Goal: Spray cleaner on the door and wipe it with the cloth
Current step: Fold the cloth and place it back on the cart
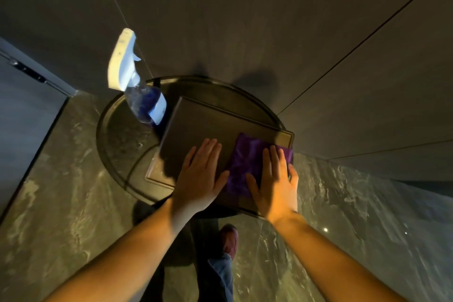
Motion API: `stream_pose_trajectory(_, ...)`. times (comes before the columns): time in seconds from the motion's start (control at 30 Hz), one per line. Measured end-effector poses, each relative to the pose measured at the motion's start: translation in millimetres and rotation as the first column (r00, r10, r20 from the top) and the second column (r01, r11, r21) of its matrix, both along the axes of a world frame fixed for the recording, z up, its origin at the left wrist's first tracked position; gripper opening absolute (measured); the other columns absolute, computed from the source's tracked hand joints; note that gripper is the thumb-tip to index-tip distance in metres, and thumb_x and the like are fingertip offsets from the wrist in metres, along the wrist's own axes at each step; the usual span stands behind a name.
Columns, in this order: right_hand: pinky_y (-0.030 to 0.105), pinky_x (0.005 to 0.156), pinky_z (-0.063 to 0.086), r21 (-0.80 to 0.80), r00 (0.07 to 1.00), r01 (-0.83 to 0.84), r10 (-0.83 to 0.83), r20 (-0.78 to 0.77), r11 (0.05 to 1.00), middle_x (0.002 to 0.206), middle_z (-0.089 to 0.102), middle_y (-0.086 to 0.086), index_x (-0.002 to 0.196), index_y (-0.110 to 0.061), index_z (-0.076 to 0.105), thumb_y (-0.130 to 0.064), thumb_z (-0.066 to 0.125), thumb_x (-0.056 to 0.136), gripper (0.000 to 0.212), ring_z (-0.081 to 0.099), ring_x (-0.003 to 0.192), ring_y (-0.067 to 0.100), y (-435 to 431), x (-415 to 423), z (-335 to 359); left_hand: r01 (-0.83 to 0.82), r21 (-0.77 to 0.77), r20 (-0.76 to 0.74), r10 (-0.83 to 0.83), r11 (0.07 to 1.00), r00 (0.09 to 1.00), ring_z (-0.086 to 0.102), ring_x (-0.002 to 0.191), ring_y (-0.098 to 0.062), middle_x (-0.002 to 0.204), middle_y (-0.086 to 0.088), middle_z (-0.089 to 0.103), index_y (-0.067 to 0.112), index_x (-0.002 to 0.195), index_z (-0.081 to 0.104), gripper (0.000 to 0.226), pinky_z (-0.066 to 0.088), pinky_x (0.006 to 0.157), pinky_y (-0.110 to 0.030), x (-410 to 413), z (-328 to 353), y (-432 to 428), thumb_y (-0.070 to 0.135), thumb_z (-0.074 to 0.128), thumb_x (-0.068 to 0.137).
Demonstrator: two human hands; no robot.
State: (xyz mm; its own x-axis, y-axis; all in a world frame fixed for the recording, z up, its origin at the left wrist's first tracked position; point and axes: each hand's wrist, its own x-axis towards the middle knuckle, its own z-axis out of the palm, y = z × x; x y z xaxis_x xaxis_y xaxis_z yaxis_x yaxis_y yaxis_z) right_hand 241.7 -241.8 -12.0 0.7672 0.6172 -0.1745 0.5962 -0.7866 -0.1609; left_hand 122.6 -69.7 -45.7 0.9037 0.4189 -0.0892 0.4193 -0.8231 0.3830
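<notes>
A dark panel door (196, 130) lies flat on a round glass table (117, 140). My left hand (201, 176) rests flat on the panel's near part, fingers spread, holding nothing. My right hand (274, 184) presses flat on a purple cloth (247, 162) that lies on the panel's right end. A spray bottle (137, 86) with a white trigger head and blue liquid stands upright on the table at the panel's far left corner, untouched.
Grey wall panels (245, 19) rise right behind the table. A glossy marble floor (61, 191) surrounds it. My shoe (229, 240) and jeans leg show under the table's near edge. A metal-framed door (24, 105) is at the far left.
</notes>
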Motion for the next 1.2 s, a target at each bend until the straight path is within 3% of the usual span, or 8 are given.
stream_pose_trajectory(0.1,0.048,0.115,0.036,0.185,0.994,-0.031,0.05,-0.098,0.982,0.161,0.035,0.006,0.155,-0.016,0.03,-0.059,0.047,0.095,0.075,0.03,0.15,0.024,40,-7,19,-0.148,0.01,0.053,0.147,0.989,0.988,0.038,0.145,-0.027,0.153,-0.012,0.044,0.009,0.149,0.04,0.067,0.033,0.114,-0.046,-38,1,30,0.051,0.045,0.097)
stream_pose_trajectory(0.2,0.042,0.117,0.03,0.288,0.976,-0.021,0.082,-0.202,0.957,0.162,0.032,0.0,0.156,-0.024,0.025,-0.06,0.053,0.092,0.078,0.029,0.149,0.02,90,-19,36,-0.244,0.026,0.047,0.242,0.969,0.969,0.045,0.137,-0.034,0.146,-0.016,0.048,0.008,0.146,0.042,0.069,0.038,0.109,-0.05,-72,0,66,0.053,0.048,0.094)
stream_pose_trajectory(0.4,0.049,0.114,0.038,0.449,0.945,0.053,0.101,-0.311,0.892,0.157,0.04,-0.003,0.155,-0.027,0.025,-0.059,0.071,0.081,0.093,0.038,0.144,0.017,195,-43,58,-0.28,0.043,-0.01,0.281,0.959,0.96,0.028,0.15,-0.033,0.161,-0.018,0.031,0.006,0.154,0.026,0.089,0.03,0.118,-0.049,-103,-7,137,0.064,0.047,0.091)
stream_pose_trajectory(0.57,0.054,0.108,0.046,0.548,0.905,0.101,0.152,-0.397,0.83,0.153,0.044,-0.007,0.153,-0.03,0.024,-0.053,0.083,0.07,0.104,0.043,0.14,0.017,265,-51,64,-0.12,0.027,-0.162,0.123,0.992,0.979,0.002,0.157,-0.022,0.17,-0.008,0.004,0.012,0.16,0.006,0.107,0.014,0.126,-0.045,-109,-18,174,0.084,0.027,0.084)
stream_pose_trajectory(0.77,0.048,0.078,0.061,0.563,0.855,0.283,0.061,-0.515,0.777,0.114,0.062,-0.001,0.133,-0.032,0.04,-0.042,0.084,0.071,0.077,0.063,0.101,0.021,306,-62,52,-0.082,-0.06,-0.202,0.068,0.995,0.977,-0.011,0.156,-0.019,0.169,-0.006,-0.01,0.014,0.16,-0.001,0.116,0.006,0.127,-0.045,-112,-21,190,0.092,0.023,0.077)
stream_pose_trajectory(1.0,0.049,0.08,0.06,0.609,0.876,0.372,-0.049,-0.479,0.701,0.105,0.067,0.01,0.118,-0.009,0.056,-0.022,0.083,0.078,0.05,0.064,0.096,0.027,319,-68,57,-0.086,-0.028,-0.207,0.078,0.996,0.975,-0.008,0.156,-0.02,0.169,-0.007,-0.007,0.014,0.16,0.002,0.121,0.008,0.127,-0.045,-110,-21,188,0.094,0.029,0.074)
stream_pose_trajectory(1.1,0.029,0.083,0.06,0.633,0.87,0.409,-0.071,-0.488,0.657,0.109,0.066,0.003,0.123,-0.005,0.057,-0.016,0.082,0.079,0.052,0.064,0.102,0.014,309,-67,69,-0.09,-0.033,-0.207,0.081,0.995,0.975,-0.006,0.156,-0.021,0.17,-0.007,-0.005,0.014,0.16,0.004,0.121,0.01,0.127,-0.046,-110,-21,189,0.095,0.026,0.073)
stream_pose_trajectory(1.2,0.013,0.069,0.055,0.642,0.846,0.462,-0.087,-0.526,0.612,0.098,0.06,-0.01,0.121,-0.002,0.055,-0.01,0.078,0.084,0.044,0.063,0.09,-0.009,283,-62,77,-0.089,-0.037,-0.204,0.08,0.995,0.976,-0.005,0.156,-0.021,0.17,-0.007,-0.004,0.014,0.16,0.005,0.121,0.011,0.126,-0.047,-110,-20,190,0.095,0.023,0.072)
